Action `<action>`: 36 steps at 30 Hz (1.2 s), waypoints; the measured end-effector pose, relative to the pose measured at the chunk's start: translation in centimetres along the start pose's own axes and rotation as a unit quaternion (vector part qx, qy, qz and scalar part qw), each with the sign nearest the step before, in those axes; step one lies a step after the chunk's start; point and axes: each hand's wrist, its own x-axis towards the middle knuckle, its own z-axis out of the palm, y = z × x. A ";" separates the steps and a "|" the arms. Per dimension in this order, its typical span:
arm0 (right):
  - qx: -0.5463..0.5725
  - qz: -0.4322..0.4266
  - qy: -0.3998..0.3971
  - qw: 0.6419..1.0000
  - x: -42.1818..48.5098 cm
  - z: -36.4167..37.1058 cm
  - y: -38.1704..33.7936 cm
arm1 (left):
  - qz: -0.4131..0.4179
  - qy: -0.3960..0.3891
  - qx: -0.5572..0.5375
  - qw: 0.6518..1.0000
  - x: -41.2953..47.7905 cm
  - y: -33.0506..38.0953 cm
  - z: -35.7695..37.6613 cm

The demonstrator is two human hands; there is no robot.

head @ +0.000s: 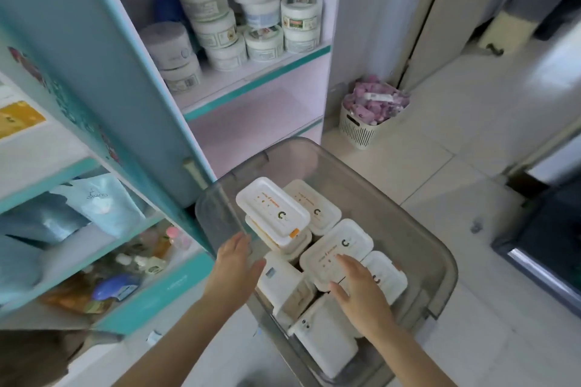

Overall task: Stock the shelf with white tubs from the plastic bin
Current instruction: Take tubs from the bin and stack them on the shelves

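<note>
A clear grey plastic bin (418,239) stands on the floor before me, holding several white rectangular tubs with orange print. My right hand (358,286) lies with straight fingers on the lid of one tilted tub (333,245) in the bin's middle. My left hand (235,264) hovers open just inside the bin's left wall, beside a tub standing on edge (283,286) and below a stacked tub (270,207). The pink shelf (251,78) above carries several round white jars (217,25); the shelf level under it is bare.
A teal-edged shelf unit (94,166) at left holds pouches and small bottles. A white slotted basket (361,129) of purple packets stands on the tiled floor at the right of the shelf. A dark cabinet (540,248) sits at far right.
</note>
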 end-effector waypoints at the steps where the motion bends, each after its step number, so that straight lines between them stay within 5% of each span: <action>1: 0.004 0.003 -0.003 1.000 0.0 0.1 0.6 | -0.009 -0.006 -0.003 1.000 0.0 0.1 0.5; 15: 0.020 0.019 -0.028 0.999 5.2 -0.3 2.4 | -0.117 -0.043 -0.104 0.987 5.3 1.8 2.2; 28: -0.047 -0.001 -0.047 0.998 14.5 1.6 1.1 | -0.221 -0.021 -0.304 0.926 13.5 -0.1 4.4; 33: 0.058 0.006 -0.032 0.998 15.8 2.7 0.6 | -0.264 -0.033 -0.412 0.872 14.4 -0.9 5.7; 36: 0.152 0.030 -0.021 0.988 15.9 2.3 -0.3 | -0.261 -0.024 -0.421 0.868 14.5 -0.3 5.5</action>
